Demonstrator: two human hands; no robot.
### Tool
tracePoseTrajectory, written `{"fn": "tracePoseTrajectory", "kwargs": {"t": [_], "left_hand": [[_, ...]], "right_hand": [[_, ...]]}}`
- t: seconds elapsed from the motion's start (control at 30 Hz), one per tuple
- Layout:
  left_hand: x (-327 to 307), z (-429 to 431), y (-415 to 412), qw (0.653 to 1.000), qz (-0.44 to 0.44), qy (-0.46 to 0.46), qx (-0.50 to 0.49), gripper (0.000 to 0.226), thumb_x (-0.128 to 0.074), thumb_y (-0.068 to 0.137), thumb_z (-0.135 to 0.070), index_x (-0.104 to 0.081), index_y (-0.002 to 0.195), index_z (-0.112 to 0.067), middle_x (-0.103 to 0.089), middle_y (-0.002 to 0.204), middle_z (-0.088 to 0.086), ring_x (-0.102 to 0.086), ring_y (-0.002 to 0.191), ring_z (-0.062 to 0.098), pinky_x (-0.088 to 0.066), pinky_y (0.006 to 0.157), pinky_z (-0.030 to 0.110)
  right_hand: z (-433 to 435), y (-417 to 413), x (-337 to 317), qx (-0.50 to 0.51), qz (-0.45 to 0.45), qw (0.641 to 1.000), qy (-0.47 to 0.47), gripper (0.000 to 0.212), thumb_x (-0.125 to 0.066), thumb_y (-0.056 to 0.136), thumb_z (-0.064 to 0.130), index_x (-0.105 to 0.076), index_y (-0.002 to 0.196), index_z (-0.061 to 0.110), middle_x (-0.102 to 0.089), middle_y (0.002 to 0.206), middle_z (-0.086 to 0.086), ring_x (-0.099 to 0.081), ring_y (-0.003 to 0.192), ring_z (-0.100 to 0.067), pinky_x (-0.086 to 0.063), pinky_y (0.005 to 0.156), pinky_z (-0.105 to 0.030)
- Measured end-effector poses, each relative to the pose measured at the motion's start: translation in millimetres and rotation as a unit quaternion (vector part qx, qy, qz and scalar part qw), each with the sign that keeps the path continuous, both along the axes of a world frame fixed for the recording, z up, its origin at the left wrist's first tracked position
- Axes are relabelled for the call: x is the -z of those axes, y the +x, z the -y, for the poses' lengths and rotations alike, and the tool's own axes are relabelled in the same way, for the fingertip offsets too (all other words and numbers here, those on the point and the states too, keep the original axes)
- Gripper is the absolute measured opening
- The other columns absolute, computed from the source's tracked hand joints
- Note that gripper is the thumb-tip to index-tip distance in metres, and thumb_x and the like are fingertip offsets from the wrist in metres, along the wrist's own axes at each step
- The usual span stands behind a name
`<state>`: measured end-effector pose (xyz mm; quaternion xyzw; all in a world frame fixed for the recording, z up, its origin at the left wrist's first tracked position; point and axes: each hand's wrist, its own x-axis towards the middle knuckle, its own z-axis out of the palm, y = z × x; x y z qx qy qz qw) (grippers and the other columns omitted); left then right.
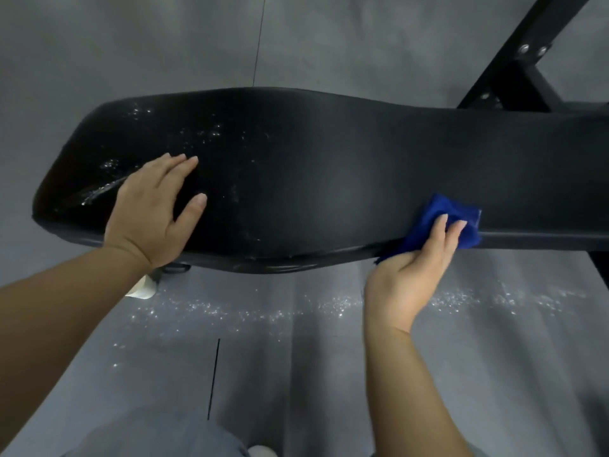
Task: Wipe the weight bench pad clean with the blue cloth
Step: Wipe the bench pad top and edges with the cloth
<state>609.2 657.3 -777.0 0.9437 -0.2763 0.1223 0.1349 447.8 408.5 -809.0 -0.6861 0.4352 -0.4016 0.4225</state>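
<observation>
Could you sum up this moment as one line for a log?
phase: wiping | right hand: holds blue cloth on bench pad near edge | left hand: flat on pad | droplets: on pad's left end

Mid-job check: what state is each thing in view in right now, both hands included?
bench pad: droplets on its left end, matte and dry-looking on the rest.
blue cloth: bunched up, pressed against the pad's near edge.
left hand: flat on the pad, fingers straight, holding nothing.
right hand: grips the blue cloth.
floor: speckled with droplets along the pad's near side.
</observation>
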Motion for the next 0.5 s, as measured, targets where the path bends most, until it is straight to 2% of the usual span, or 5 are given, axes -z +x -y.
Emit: {"fn": "tracePoseTrajectory", "kwargs": {"t": [0.07,0.13,0.27,0.4,0.5], "left_hand": [[-1,0,-1,1.0,-0.002,0.003,-0.003,0.06,-0.034,0.092,-0.046,-0.038,0.143,-0.013,-0.043,0.144,0.01,-0.031,0.138,0.025,-0.018,0.113,0.038],[-1,1,-1,1.0,-0.005,0.007,-0.003,0.061,-0.033,0.093,-0.047,-0.038,0.143,-0.013,-0.043,0.145,0.01,-0.03,0.139,0.024,-0.017,0.113,0.038],[-1,0,-1,1.0,-0.006,0.011,-0.004,0.06,-0.033,0.093,-0.046,-0.037,0.143,-0.013,-0.04,0.147,0.009,-0.027,0.141,0.024,-0.017,0.116,0.041],[-1,0,-2,1.0,-0.014,0.003,-0.002,0.059,-0.033,0.094,-0.047,-0.036,0.143,-0.014,-0.039,0.148,0.008,-0.024,0.142,0.023,-0.018,0.117,0.044],[0,0,-2,1.0,-0.014,-0.005,0.0,0.06,-0.032,0.094,-0.048,-0.036,0.143,-0.014,-0.039,0.148,0.009,-0.024,0.143,0.023,-0.017,0.117,0.045]], "right_hand": [[-31,13,0,0.024,0.043,0.998,0.032,0.062,-0.027,0.092,-0.009,-0.027,0.149,0.017,-0.01,0.16,0.0,-0.008,0.144,-0.001,-0.012,0.111,-0.009],[-76,17,1,0.012,0.053,0.997,0.054,0.064,-0.028,0.094,-0.008,-0.022,0.15,0.022,-0.005,0.161,0.005,-0.005,0.144,0.003,-0.012,0.111,-0.011],[-142,4,1,-0.103,0.05,0.989,0.097,0.07,-0.034,0.094,-0.007,-0.009,0.144,0.036,0.007,0.156,0.019,0.001,0.132,0.024,-0.011,0.098,0.004],[-117,-5,8,-0.135,0.054,0.986,0.078,0.074,-0.031,0.092,-0.012,-0.006,0.15,0.026,0.008,0.158,0.015,0.002,0.143,0.006,-0.013,0.11,-0.007],[-90,2,16,-0.057,0.061,0.987,0.136,0.079,-0.031,0.089,-0.01,-0.003,0.151,0.03,0.0,0.16,0.011,-0.006,0.146,-0.005,-0.017,0.119,-0.032]]}}
